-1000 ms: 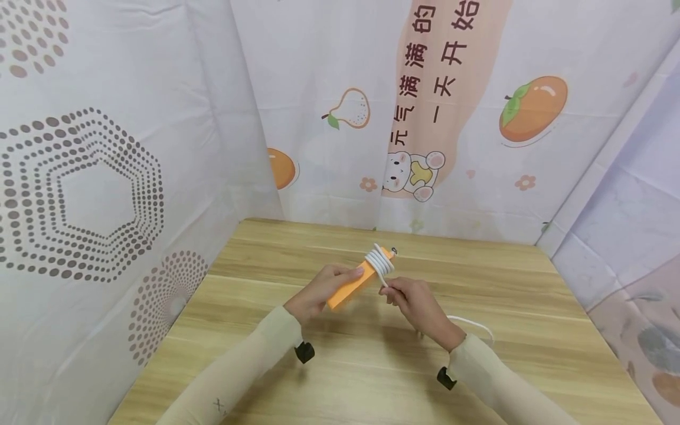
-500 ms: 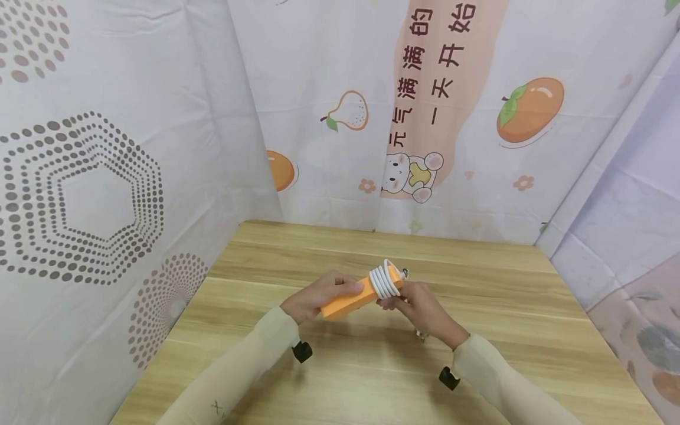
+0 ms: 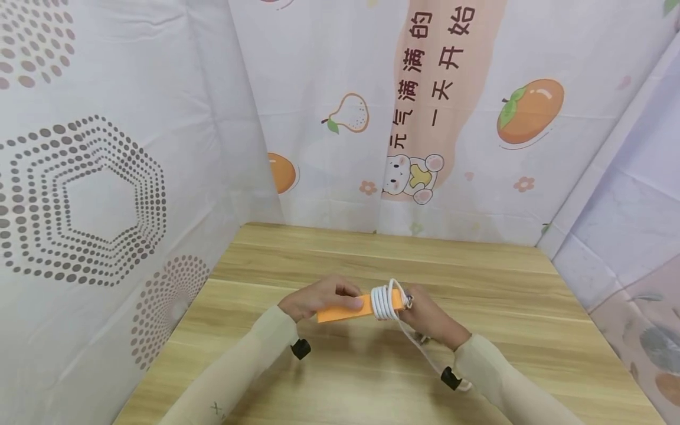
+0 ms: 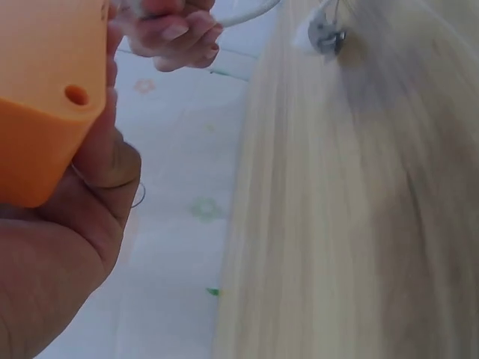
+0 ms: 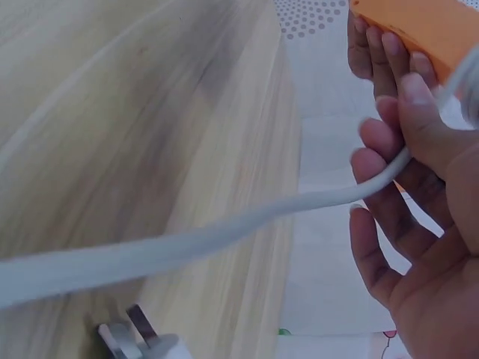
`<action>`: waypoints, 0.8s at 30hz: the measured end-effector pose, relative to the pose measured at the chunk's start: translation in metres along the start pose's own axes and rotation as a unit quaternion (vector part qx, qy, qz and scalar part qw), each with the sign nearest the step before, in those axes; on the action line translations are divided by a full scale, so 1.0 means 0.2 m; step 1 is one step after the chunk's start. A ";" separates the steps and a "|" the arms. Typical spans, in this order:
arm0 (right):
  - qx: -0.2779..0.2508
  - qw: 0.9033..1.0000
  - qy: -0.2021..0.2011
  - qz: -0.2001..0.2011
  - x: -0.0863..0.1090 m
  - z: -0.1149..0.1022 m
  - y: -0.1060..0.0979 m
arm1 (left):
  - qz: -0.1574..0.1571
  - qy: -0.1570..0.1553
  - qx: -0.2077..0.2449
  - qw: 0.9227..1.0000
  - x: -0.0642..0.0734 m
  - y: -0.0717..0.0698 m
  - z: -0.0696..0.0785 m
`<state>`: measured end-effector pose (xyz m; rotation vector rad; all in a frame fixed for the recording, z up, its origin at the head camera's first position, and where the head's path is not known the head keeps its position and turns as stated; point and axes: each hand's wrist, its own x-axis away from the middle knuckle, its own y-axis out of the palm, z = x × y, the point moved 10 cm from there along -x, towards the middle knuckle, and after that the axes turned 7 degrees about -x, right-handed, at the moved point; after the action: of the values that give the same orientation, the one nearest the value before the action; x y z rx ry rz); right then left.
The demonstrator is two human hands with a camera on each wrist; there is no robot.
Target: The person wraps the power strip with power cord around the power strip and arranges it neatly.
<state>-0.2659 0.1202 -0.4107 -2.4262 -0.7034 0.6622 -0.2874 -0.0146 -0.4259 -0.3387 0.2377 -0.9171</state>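
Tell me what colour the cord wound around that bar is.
The cord is white, seen best in the head view against the orange bar.

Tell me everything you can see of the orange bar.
The orange bar is long, box-shaped and smooth, plastic by its look, with a round hole near one corner. It is held roughly crosswise above the wooden-looking table. The left hand grips it; white cord is wound in several turns around its right part.
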 end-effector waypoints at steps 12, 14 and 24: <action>0.092 0.990 -0.096 -0.036 -0.02 -0.06 -0.01 | -0.061 0.016 -0.215 0.975 -0.02 0.08 0.14; 0.121 0.987 -0.101 -0.038 -0.02 -0.07 -0.01 | -0.064 0.025 -0.255 0.965 -0.04 0.10 0.16; 0.203 0.968 -0.140 -0.039 -0.01 -0.06 0.05 | -0.043 0.071 -0.511 0.856 -0.05 0.21 0.19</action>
<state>-0.2567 0.1079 -0.4084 -1.9421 -0.6900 1.0213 -0.2502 0.0243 -0.4068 -1.2780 0.8594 -0.8374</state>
